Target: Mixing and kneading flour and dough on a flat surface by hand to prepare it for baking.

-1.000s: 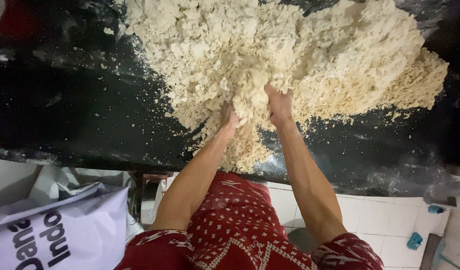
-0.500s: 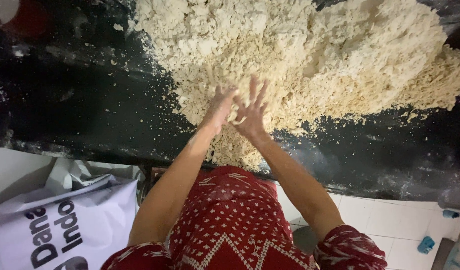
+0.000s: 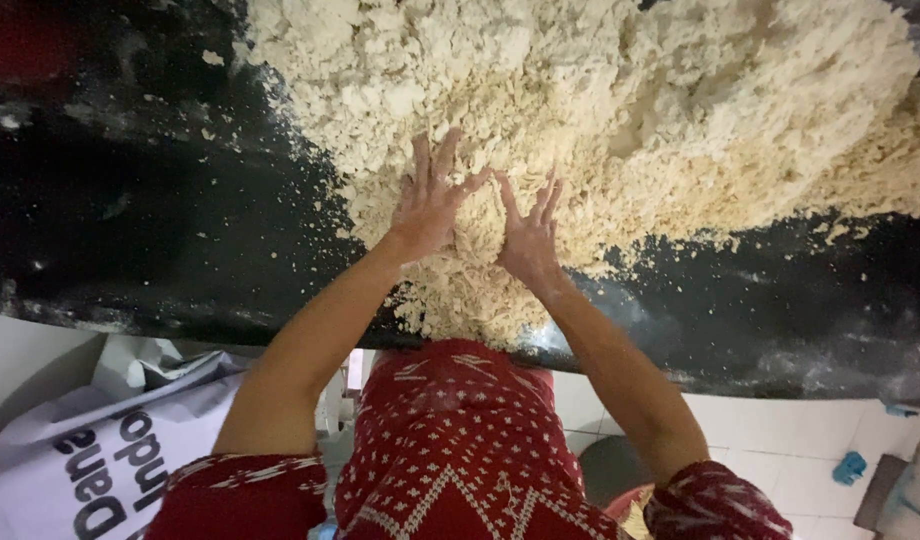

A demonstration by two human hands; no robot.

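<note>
While the person's red patterned garment (image 3: 460, 450) is filling the nearest part of the view, both bare forearms are reaching out over the near edge of the black bench (image 3: 160, 220). Beside the garment, below the bench's near edge on the left, a pale plastic sack (image 3: 90, 450) with dark lettering is lying crumpled, and white floor tiles (image 3: 800, 440) are showing on the right. The left hand (image 3: 430, 205) is lying flat with its fingers spread, pressing on the near slope of the crumbly pale dough heap (image 3: 620, 110). The right hand (image 3: 528, 235) is sitting just beside it, fingers likewise splayed and resting on the crumbs, holding nothing. The heap is covering the middle and far right of the bench, with loose crumbs scattered toward its near edge.
</note>
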